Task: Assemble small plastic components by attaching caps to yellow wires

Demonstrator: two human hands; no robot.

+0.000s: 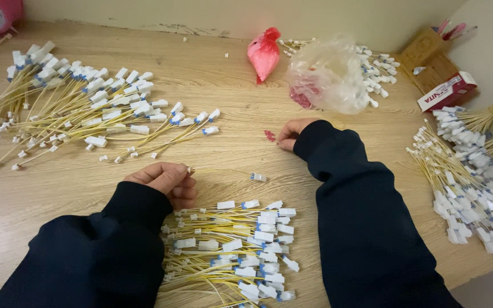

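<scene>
1. A person in dark long sleeves works at a wooden tabletop, seen from a head-worn camera.
2. The left hand, near the tabletop's middle, pinches one end of a single yellow wire between its fingertips; the wire lies out to the right and ends in a small white and blue connector resting on the wood.
3. The right hand, fingers curled down, touches the tabletop just beside a few small red pieces; whether it grips one cannot be told.
4. A heap of yellow wires with white connectors lies at the near edge, between the two sleeves.
5. A larger spread of the same wires fans across the far left corner.
6. More bundles crowd the right edge.
7. Toward the far edge sit a knotted red bag and a crumpled clear plastic bag, side by side.
8. A small red and white carton lies near the far right corner.
</scene>
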